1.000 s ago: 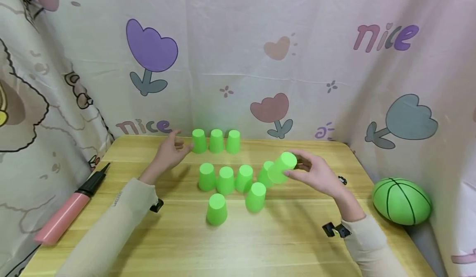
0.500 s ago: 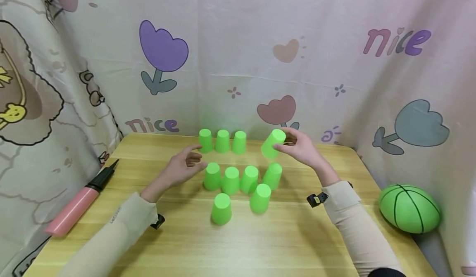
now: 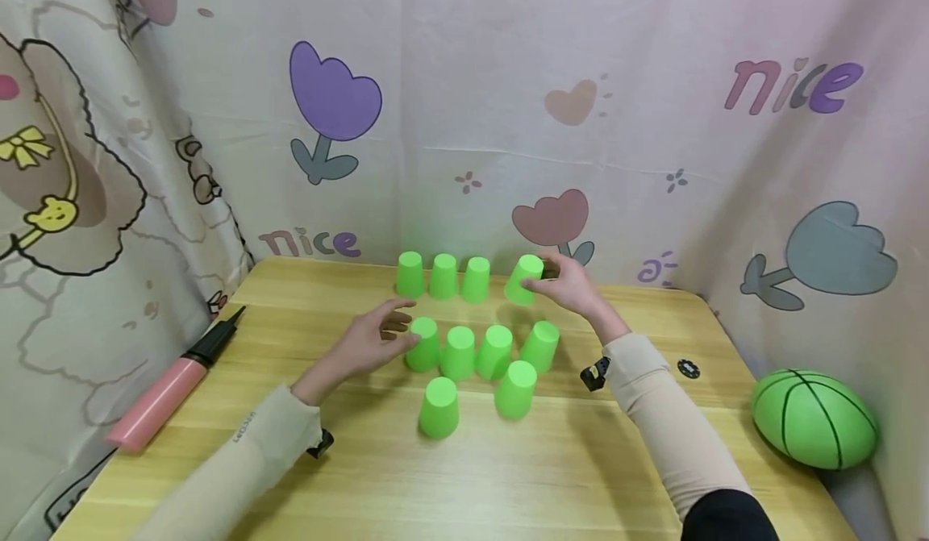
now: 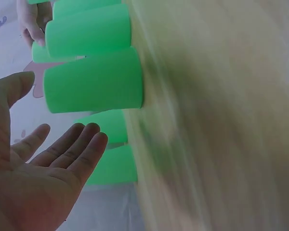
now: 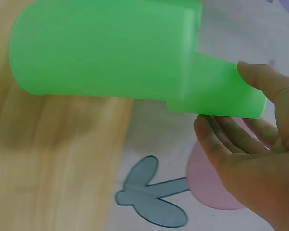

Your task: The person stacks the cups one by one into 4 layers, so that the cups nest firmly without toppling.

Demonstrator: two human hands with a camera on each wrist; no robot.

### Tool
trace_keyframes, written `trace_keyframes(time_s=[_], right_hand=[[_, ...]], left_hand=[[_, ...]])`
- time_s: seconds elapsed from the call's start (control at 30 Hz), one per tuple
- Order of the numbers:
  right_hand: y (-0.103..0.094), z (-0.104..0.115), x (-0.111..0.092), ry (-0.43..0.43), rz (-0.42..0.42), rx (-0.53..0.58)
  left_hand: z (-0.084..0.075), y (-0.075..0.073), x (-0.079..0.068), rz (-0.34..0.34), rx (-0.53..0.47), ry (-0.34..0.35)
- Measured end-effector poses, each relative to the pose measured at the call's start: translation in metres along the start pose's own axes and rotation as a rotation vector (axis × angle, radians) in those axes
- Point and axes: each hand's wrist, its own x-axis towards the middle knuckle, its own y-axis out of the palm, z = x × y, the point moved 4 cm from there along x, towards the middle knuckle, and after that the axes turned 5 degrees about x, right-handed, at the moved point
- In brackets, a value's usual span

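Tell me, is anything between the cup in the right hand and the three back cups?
No, nothing visible. In the head view, there's just a gap between the cup in the right hand and the nearest of the three back cups. The other six cups stand lower in that picture.

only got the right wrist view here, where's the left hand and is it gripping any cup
Observer: The left hand is beside the leftmost cup of the middle row, gripping nothing.
Operator: ok and how many in the back row besides the held cup
Observer: Three cups, all to the left of it.
Operator: anything by the right edge of the table
Observer: Yes, a green ball with black lines.
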Motion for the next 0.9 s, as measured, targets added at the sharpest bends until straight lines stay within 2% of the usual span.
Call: trace_keyframes(time_s=[0.17, 0.5, 0.9], right_hand=[[0.006, -0.014, 0.009, 0.018, 0.004, -0.014], [0.017, -0.030, 0.022, 0.051, 0.037, -0.047], [0.028, -0.045, 0.032, 0.063, 0.054, -0.034]], left_hand=[[0.002, 0.009, 0.000, 0.003, -0.005, 0.021], [0.006, 0.016, -0.003, 0.013, -0.002, 0.002], [0.007, 0.024, -0.002, -0.010, 0.035, 0.047]])
